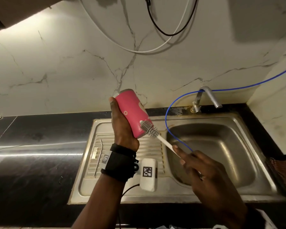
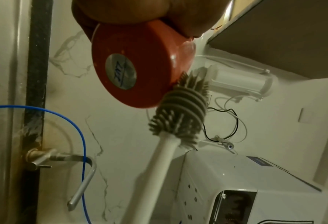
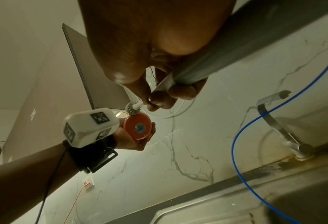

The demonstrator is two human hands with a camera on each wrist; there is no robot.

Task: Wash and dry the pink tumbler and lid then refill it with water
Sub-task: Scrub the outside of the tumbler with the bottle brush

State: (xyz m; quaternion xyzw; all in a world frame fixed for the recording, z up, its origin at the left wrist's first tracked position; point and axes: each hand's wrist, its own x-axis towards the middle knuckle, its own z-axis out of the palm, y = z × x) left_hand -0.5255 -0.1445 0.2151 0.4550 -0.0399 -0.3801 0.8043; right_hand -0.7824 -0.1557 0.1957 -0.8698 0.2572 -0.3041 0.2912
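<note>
My left hand [image 1: 120,128] grips the pink tumbler [image 1: 133,113] above the sink's draining board, tilted with its base toward me. In the left wrist view the tumbler's base [image 2: 132,71] shows a round silver sticker. My right hand [image 1: 203,167] holds the white handle of a bottle brush [image 1: 165,143]. The brush's grey silicone bristle head [image 1: 149,128] presses against the tumbler's outer wall near the base [image 2: 180,112]. The right wrist view shows the fingers [image 3: 159,97] pinching the handle, with the tumbler [image 3: 137,128] beyond. No lid is visible.
A steel sink [image 1: 221,146] with a draining board lies below, set in a black counter. A tap [image 1: 208,96] stands at the back, with a blue tube [image 1: 170,113] looping into the basin. A metal straw [image 1: 98,156] lies on the draining board. A white appliance [image 2: 245,181] hangs on the wall.
</note>
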